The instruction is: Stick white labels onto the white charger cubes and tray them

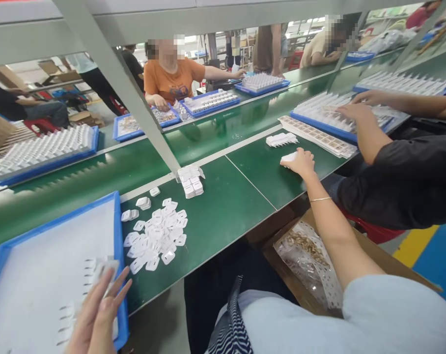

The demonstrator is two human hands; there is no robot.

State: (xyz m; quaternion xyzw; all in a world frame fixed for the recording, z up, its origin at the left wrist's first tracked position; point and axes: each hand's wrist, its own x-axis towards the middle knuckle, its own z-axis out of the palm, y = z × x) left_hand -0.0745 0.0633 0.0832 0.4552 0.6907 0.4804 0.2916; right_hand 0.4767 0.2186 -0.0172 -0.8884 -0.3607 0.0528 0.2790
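My left hand (101, 309) is over the right side of a blue-rimmed white tray (120, 231), its fingers apart, beside white pieces with dark prongs (66, 322). Whether it touches them is hard to tell. Out to the right, my right hand (299, 162) has its fingers around a white piece (289, 157) on the green table. Another white pronged block (282, 139) lies just beyond it. A loose pile of flat white tags (160, 233) spreads right of the tray, with small stacks (143, 203) behind it and a stacked white block (191, 182) near the metal post.
A metal post (127, 83) slants down to the table. At right, a co-worker's hands (359, 110) are over a blue tray (328, 127) beside flat cards (319, 137). A box (307, 255) stands below the table edge. A person in orange (175, 81) sits opposite.
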